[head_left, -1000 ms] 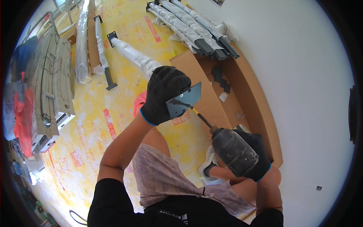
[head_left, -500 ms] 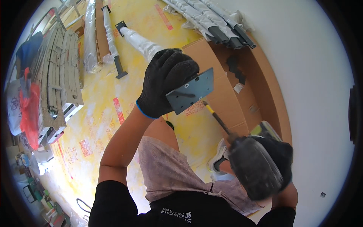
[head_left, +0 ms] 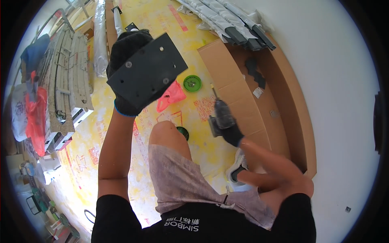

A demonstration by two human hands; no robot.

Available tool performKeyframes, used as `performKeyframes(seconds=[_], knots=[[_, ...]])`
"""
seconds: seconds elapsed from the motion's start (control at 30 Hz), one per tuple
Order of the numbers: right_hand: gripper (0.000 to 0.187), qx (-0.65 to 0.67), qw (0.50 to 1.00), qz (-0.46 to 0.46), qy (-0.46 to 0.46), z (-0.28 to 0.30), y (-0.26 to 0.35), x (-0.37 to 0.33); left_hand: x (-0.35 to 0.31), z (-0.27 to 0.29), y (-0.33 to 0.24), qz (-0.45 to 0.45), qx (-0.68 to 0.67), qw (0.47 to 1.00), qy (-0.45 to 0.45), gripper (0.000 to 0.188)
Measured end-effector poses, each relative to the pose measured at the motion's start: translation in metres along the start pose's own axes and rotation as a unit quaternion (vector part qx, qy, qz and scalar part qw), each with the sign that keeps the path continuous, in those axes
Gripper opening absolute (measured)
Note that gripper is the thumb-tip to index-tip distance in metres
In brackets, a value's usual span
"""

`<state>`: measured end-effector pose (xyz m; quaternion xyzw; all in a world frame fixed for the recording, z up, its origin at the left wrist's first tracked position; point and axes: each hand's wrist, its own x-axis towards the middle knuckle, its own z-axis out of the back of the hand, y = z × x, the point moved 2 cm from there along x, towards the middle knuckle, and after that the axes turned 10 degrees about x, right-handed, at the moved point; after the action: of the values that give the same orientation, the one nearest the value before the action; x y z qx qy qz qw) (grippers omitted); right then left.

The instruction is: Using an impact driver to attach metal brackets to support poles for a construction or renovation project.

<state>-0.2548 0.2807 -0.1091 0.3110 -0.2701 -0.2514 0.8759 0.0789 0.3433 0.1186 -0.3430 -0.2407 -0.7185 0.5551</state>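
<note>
My left hand (head_left: 126,45), in a black glove, is closed on a dark rectangular metal plate (head_left: 146,69) and raises it to the left of centre. The plate faces up at a tilt, with several small holes and round screw heads in it. Its underside and most of my fingers are out of sight. To the right, my gloved right hand (head_left: 232,135) grips a dark cordless drill (head_left: 223,114), slightly blurred. The drill's long bit (head_left: 214,91) points away from me and stands apart from the plate.
A green dish (head_left: 192,83) of small metal pieces and a pink plastic bag (head_left: 173,96) lie on the yellow floor. At right is an open cardboard box (head_left: 255,115), with wrapped dark posts (head_left: 235,34) beyond it. Folded scaffolding-like boards (head_left: 67,77) stand left.
My left hand has brought the plate left and turned its face more upward. My right hand has swung the drill left and farther from my body. The green dish has come into sight.
</note>
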Motion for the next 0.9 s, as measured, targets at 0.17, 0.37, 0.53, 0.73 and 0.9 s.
performKeyframes(seconds=[0.17,0.37,0.53,0.73,0.9], knots=[[0.060,0.330,0.926,-0.175,-0.059,-0.114,-0.032,0.000,-0.026,-0.003,-0.009,0.152,-0.201,0.967,0.042,0.051],[0.060,0.248,0.933,-0.238,-0.105,-0.141,-0.031,-0.027,-0.021,0.011,0.001,0.112,-0.129,0.985,0.036,0.051],[0.067,0.139,0.954,-0.265,0.002,-0.125,-0.022,-0.029,-0.027,-0.007,0.038,0.265,-0.315,0.909,-0.072,0.041],[0.053,-0.024,0.934,-0.206,0.290,-0.069,-0.082,-0.028,0.009,0.007,-0.013,0.145,-0.048,0.987,-0.046,0.048],[0.040,0.017,0.954,-0.213,0.210,-0.042,-0.091,0.069,-0.053,0.013,-0.013,0.147,0.190,0.969,0.059,0.030]])
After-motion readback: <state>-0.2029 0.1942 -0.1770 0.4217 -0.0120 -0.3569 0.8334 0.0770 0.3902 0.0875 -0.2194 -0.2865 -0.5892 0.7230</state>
